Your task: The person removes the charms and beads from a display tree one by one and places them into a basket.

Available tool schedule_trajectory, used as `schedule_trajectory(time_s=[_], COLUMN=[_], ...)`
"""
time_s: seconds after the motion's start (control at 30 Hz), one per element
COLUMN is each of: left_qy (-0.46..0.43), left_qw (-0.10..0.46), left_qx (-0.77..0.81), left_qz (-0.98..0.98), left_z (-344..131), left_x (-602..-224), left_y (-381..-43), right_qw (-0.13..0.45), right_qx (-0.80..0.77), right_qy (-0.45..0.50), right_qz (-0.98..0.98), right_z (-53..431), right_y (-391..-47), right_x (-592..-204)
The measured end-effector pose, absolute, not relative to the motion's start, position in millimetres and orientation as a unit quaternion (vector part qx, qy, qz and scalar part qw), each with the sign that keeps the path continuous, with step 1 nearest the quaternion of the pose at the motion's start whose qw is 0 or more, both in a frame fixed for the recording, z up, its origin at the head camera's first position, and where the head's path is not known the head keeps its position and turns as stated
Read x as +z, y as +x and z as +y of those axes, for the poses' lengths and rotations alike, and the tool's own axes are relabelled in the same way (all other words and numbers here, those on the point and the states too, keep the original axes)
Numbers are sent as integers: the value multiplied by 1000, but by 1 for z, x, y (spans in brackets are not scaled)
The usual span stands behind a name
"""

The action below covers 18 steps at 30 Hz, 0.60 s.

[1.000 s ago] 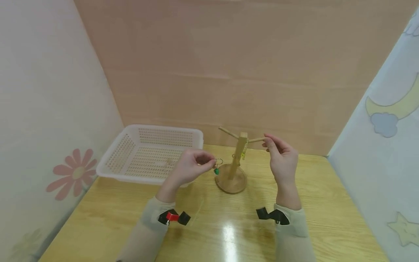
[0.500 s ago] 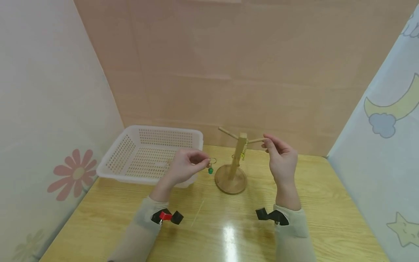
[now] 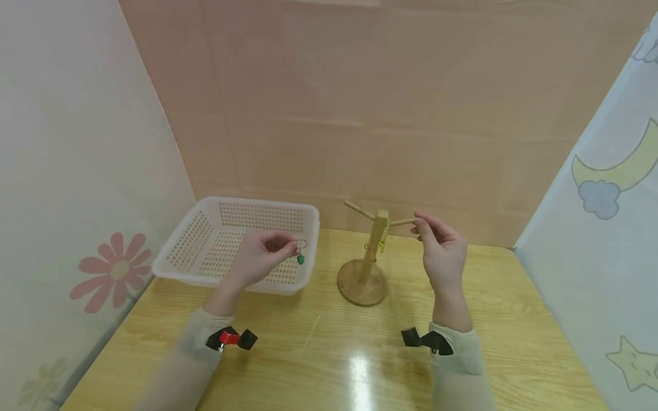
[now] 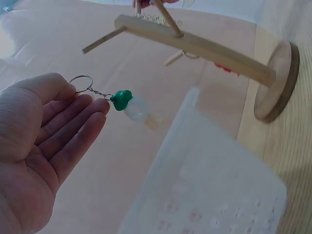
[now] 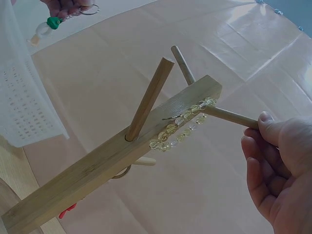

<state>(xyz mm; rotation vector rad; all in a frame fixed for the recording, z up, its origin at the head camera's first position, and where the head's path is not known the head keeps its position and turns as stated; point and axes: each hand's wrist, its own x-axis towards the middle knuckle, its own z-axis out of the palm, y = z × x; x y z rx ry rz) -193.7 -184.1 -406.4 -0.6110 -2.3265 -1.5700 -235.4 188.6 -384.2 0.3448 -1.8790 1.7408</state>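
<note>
My left hand (image 3: 264, 255) pinches a keychain (image 4: 122, 100) by its split ring. A short chain joins the ring to a green top over a clear body, and the charm dangles above the white basket. My right hand (image 3: 443, 245) grips the tip of the upper right peg (image 5: 231, 116) of a wooden stand (image 3: 371, 245). Against the post, a bracelet of clear yellowish beads (image 5: 183, 126) hangs on that same peg. Lower on the stand, another ring (image 5: 123, 171) hangs from a peg, and a bit of red (image 5: 68, 210) shows behind the post.
A white perforated basket (image 3: 169, 262) stands at the left on the wooden table (image 3: 329, 365), left of the stand's round base (image 3: 354, 294). Behind the table rises a brown paper backdrop (image 3: 360, 114). Decorated white walls close off both sides.
My left hand has moved left with the keychain, away from the stand and over the basket. The right hand stays on the peg.
</note>
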Motion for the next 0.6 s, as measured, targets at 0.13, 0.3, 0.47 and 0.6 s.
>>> schedule_trajectory(time_s=[0.13, 0.3, 0.47, 0.6], left_qy=[-178, -156, -152, -137], left_qw=[135, 131, 127, 126], left_qx=[-536, -525, -501, -464], left_qz=[-814, -826, -842, -866], left_z=[-204, -224, -238, -247], left_x=[-409, -411, -415, -418], left_y=[-192, -190, -189, -190], right_qw=[277, 279, 274, 273], right_qx=[647, 643, 645, 649], right_qy=[130, 130, 128, 127], right_qz=[-698, -701, -702, -699], right_z=[188, 189, 190, 190], right_y=[-236, -237, -236, -236], right_x=[-384, -384, -385, -386])
